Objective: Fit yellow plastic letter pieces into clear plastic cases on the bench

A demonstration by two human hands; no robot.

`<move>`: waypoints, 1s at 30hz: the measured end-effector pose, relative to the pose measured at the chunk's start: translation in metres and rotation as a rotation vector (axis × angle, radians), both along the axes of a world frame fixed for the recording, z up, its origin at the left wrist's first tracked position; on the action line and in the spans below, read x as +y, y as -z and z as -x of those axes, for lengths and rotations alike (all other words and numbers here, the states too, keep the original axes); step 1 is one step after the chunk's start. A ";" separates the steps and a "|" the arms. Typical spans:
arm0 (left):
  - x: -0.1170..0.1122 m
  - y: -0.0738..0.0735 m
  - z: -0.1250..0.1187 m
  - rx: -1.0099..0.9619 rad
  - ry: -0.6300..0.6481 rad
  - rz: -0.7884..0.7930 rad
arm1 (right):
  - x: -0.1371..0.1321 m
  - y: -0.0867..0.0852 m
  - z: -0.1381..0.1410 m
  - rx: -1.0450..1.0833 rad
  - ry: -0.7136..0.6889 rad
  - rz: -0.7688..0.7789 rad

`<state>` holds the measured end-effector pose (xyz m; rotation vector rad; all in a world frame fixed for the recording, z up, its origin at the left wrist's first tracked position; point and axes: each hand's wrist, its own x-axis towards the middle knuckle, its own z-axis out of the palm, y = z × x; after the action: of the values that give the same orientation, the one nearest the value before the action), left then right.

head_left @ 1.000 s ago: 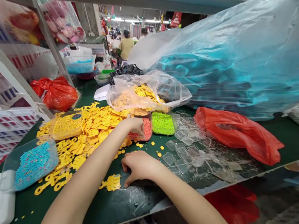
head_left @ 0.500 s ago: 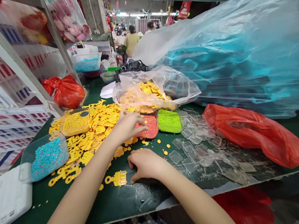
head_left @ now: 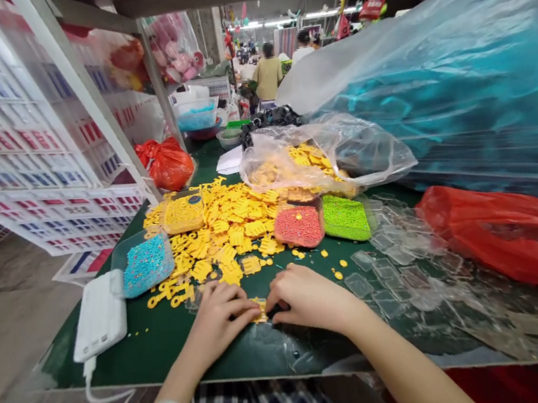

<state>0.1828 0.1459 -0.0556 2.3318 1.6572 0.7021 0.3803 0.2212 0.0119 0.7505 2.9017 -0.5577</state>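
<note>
A small flat yellow plastic piece (head_left: 259, 310) lies on the green table between my hands, mostly covered by fingers. My left hand (head_left: 222, 317) closes on its left side, fingertips on the piece. From the right, my right hand (head_left: 308, 295) curls its thumb and fingers at the other edge. Just beyond is a heap of similar yellow pieces (head_left: 232, 224), some with ring ends. Around the heap stand clear trays of red beads (head_left: 298, 227), green beads (head_left: 346, 218), blue beads (head_left: 144, 264) and yellow beads (head_left: 183, 212).
Clear plastic squares (head_left: 395, 236) spread at right beside a red plastic bag (head_left: 501, 234). A white power bank (head_left: 98, 314) with a cable lies left. Behind are an open clear bag (head_left: 366, 146) and a large bag of blue material (head_left: 459, 92). White crates (head_left: 10, 132) stand left.
My left hand has come back from the red bead tray to the yellow piece. My right hand stays close by, now at the piece's edge. The view has swung left.
</note>
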 end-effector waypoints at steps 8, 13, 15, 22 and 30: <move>-0.002 0.002 -0.007 0.000 0.061 0.005 | -0.002 0.012 0.007 -0.031 -0.026 -0.044; -0.002 0.003 -0.008 -0.018 0.067 0.024 | -0.001 0.016 0.008 -0.024 -0.038 -0.071; -0.002 0.004 -0.008 -0.013 0.063 0.027 | -0.001 0.015 0.009 -0.031 -0.040 -0.065; -0.001 0.007 -0.001 -0.005 -0.061 -0.024 | -0.001 0.013 0.009 -0.047 -0.022 -0.063; -0.003 0.009 -0.002 0.023 -0.021 -0.022 | 0.000 0.013 0.008 -0.027 -0.037 -0.076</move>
<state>0.1850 0.1426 -0.0645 2.3490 1.6948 0.7039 0.3722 0.2215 -0.0013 0.7058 2.9196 -0.4324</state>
